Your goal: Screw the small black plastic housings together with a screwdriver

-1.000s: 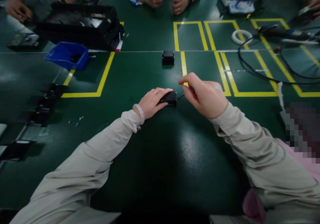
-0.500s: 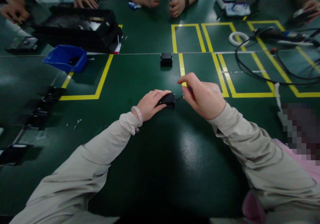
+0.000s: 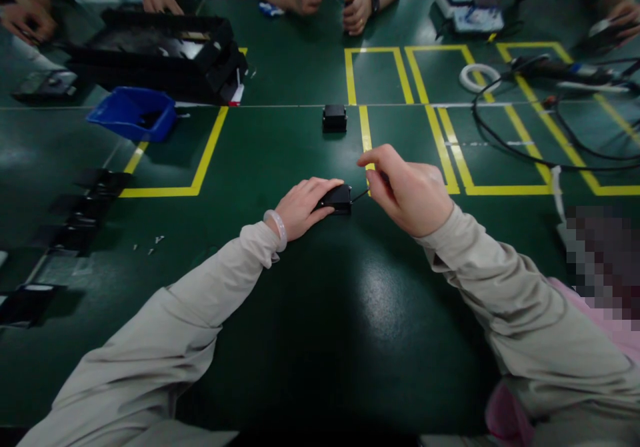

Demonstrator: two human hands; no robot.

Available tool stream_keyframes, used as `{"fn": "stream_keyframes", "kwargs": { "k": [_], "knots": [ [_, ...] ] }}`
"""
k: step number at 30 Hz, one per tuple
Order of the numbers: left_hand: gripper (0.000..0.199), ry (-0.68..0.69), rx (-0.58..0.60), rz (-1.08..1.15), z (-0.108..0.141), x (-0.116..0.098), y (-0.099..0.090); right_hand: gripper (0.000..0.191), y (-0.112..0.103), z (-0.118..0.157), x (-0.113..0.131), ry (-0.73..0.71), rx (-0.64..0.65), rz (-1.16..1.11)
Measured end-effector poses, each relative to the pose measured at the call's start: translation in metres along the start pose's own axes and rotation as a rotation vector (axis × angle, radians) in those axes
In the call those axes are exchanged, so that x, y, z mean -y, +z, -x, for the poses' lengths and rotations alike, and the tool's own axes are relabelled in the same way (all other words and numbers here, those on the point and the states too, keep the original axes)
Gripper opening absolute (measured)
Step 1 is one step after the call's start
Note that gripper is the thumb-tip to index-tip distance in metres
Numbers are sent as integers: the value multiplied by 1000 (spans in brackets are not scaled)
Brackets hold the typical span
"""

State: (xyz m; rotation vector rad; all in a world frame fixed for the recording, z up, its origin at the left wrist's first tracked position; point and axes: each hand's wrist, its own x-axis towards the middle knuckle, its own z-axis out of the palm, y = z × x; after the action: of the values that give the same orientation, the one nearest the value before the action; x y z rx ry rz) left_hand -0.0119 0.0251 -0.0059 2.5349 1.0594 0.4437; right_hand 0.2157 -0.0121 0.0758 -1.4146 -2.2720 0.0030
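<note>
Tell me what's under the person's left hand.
A small black box sits partly under the left hand. Its right end shows, with a thin dark shaft between it and the right hand. Its left part is covered and cannot be seen.

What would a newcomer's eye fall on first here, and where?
Probably the bare left hand, at centre, gripping a small black rectangular block, with the bare right hand beside it holding a thin dark-shafted tool to the block's right end. Next comes the blue open-topped bin at upper left, then yellow tape outlines across the dark green tabletop.
</note>
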Motion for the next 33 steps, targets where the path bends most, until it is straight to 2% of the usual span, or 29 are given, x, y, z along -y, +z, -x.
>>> {"fn": "stream_keyframes", "kwargs": {
  "k": [19, 26, 33],
  "knots": [
    [50, 17, -1, -11, 0, 0, 1, 39, -1, 0, -1, 38, 40, 41],
    [50, 12, 0, -9, 0, 0, 0, 33, 1, 1, -1, -2, -8, -18],
    [50, 11, -1, -27, -1, 1, 1, 36, 1, 0, -2, -7, -3, -24]
  ]
}}
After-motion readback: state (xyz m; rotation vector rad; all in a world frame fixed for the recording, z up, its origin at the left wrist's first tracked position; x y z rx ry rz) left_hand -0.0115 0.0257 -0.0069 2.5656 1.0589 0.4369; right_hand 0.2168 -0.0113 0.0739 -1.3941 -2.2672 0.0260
